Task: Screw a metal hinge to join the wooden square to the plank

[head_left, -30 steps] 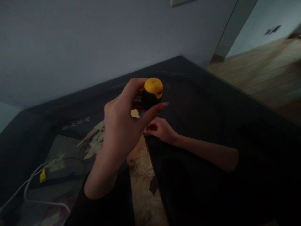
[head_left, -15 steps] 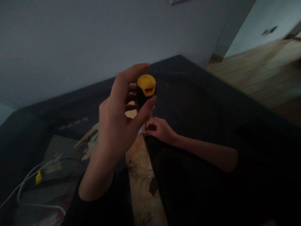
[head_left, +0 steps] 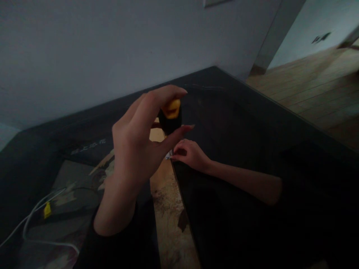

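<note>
My left hand (head_left: 137, 142) is curled round the black and yellow handle of a screwdriver (head_left: 170, 118), which stands roughly upright over a wooden board (head_left: 168, 209). Its thumb lies along the near side of the handle and the index finger arches over the top. Just below the handle, my right hand (head_left: 190, 154) is closed in a pinch at the board's right edge. Beside those fingertips a small pale metal piece (head_left: 168, 155) shows on the wood. The screwdriver's tip and whatever the right fingers pinch are hidden or too small to make out.
The board lies on a dark tabletop (head_left: 224, 119) against a grey wall (head_left: 98, 56). At the left are a pale cable (head_left: 50, 244) with a yellow tag (head_left: 47, 210) and a grey patch with peeled paper (head_left: 67, 194). Wooden flooring (head_left: 308, 86) shows beyond the table.
My left hand has shifted and turned on the handle, its index finger now across the yellow cap. The handle has tilted slightly to the left and lower. My right hand stays in place.
</note>
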`<state>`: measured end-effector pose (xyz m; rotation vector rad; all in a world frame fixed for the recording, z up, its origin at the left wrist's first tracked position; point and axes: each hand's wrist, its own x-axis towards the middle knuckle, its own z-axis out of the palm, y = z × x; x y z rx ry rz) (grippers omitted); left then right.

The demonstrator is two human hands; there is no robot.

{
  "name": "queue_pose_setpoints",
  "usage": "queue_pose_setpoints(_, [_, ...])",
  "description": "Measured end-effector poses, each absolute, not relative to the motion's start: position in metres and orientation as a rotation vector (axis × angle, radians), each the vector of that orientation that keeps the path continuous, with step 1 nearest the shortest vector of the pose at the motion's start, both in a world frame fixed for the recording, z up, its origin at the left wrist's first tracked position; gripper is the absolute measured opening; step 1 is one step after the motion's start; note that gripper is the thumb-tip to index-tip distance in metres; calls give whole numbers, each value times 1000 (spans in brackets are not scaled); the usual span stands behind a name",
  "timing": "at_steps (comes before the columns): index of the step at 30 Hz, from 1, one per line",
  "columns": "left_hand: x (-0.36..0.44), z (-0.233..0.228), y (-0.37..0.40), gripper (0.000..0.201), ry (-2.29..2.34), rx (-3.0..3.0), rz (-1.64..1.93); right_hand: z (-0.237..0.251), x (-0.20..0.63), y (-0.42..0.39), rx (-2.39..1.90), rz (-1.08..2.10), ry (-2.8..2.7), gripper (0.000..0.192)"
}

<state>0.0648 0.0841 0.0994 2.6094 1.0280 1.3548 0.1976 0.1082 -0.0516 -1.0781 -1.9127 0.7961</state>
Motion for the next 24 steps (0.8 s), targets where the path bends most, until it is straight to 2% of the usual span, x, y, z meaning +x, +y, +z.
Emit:
queue_pose_setpoints(6, [68,97,83,36,1069,2565,1410,-54,202,110,-1054,696,-1998,9])
queue_pose_setpoints(8, [67,97,83,38,1081,2568,1411,-55,208,112,-1040,627,-2059,23])
queue_pose_setpoints(12, [64,97,85,41,1093,2576,1375,-57,219,119,-999,533,-2236,62])
queue_pose_setpoints(15, [63,96,86,43,1084,2570,1358,-58,222,122,-897,570,-2348,76])
queue_pose_setpoints(24, [63,98,84,41,1072,2494,1357,-66,220,124,-846,643,-2279,60])
